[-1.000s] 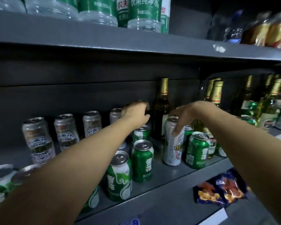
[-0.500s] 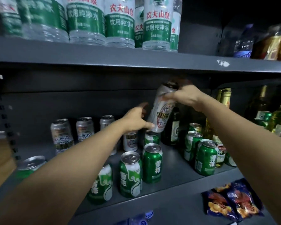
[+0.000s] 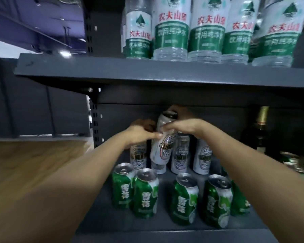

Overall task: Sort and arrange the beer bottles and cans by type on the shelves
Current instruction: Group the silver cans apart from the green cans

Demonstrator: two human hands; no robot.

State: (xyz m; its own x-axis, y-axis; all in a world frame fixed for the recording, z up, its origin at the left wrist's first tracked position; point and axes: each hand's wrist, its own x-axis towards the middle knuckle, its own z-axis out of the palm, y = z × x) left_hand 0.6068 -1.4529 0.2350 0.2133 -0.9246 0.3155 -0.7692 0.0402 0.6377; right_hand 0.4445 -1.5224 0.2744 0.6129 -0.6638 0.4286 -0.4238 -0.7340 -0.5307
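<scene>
Grey metal shelving [image 3: 165,76] filled the view, water bottles [image 3: 172,30] ranked on the upper board and beer on the one below. A second earlier the tall silver can [image 3: 162,146] had stood at the right, among the green cans beside the bottles, with the right hand [image 3: 181,126] just closing on its top. Now that can was in the air, tilted, above a gap in the back row of silver cans [image 3: 182,153], well to the left of where it began. The right hand's fingers were curled over its upper part. The left hand [image 3: 140,132] had come across to meet it, fingertips touching its side; whether they gripped or only steadied it I could not tell. Green cans [image 3: 146,193] stood in front in their own row. A dark bottle [image 3: 260,130] waited at the right. To my eye the silver can was about to join its own kind, leaving the silver row nearly sorted.
</scene>
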